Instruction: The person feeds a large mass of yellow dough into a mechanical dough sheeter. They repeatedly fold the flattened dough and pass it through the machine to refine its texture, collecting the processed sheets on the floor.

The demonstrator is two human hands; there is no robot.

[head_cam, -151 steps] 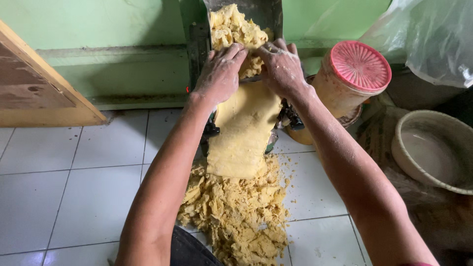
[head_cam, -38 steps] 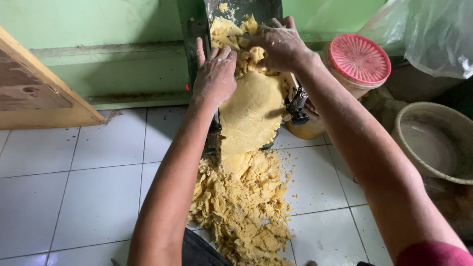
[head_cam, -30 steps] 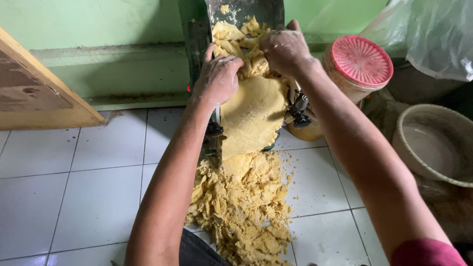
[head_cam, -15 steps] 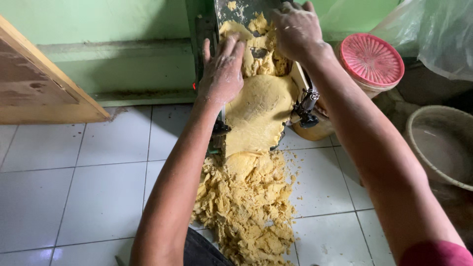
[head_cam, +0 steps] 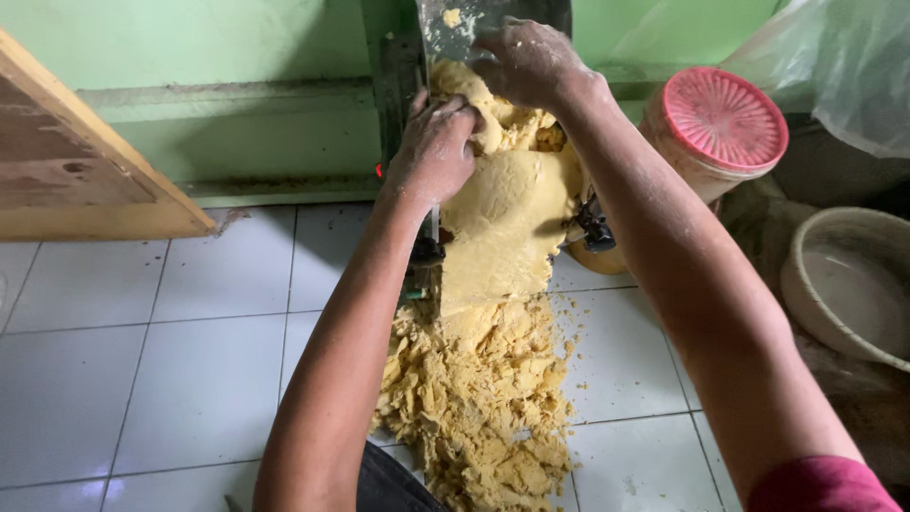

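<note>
Both hands press yellow dough (head_cam: 507, 223) into the machine (head_cam: 445, 28): left hand (head_cam: 434, 152) clamped on a lump, right hand (head_cam: 526, 62) closed on dough above. Much crumbled dough (head_cam: 474, 408) already lies on the floor (head_cam: 171, 360).

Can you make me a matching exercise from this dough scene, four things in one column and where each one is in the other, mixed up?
Things:
1. left hand
2. right hand
3. crumbly dough pile
4. pink-lidded jar

Places:
A. on the white floor tiles
B. beside the machine, under the right forearm
C. highest, at the metal chute
D. pressing lumps above the flat yellow sheet

Pairs: 1-D, 2-C, 3-A, 4-B
</note>
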